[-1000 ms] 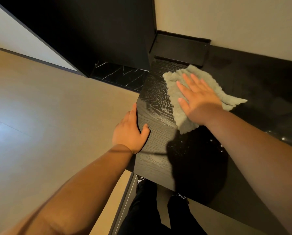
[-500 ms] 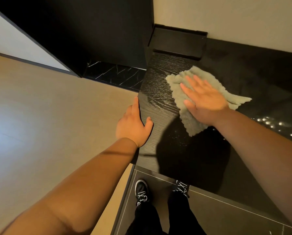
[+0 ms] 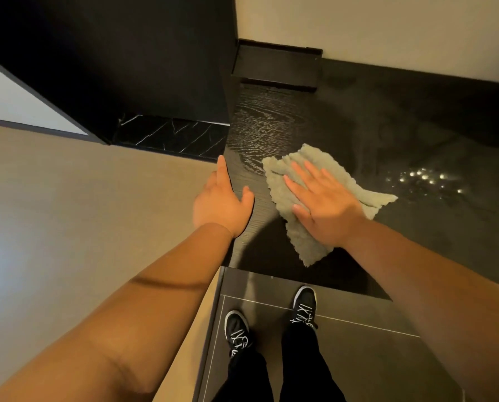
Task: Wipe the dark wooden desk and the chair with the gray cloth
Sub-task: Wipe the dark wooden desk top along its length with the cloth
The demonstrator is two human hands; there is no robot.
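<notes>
The dark wooden desk (image 3: pixel 274 123) fills the upper right, its grain shining near the left edge. A crumpled gray cloth (image 3: pixel 309 245) lies flat on the desktop close to the front edge. My right hand (image 3: pixel 322 206) presses down on the cloth with fingers spread and pointing away to the left. My left hand (image 3: pixel 220 200) grips the desk's left edge, thumb on top, fingers along the side. No chair is in view.
A raised dark box or ledge (image 3: pixel 277 68) stands at the desk's back against the beige wall. A tall black panel (image 3: pixel 126 62) and black marble strip (image 3: pixel 170 133) lie to the left. My shoes (image 3: pixel 303 304) stand on gray tiles beside tan flooring.
My right hand has dragged the cloth toward me, from the back of the desk to near its front edge. The left hand stays on the desk's left edge.
</notes>
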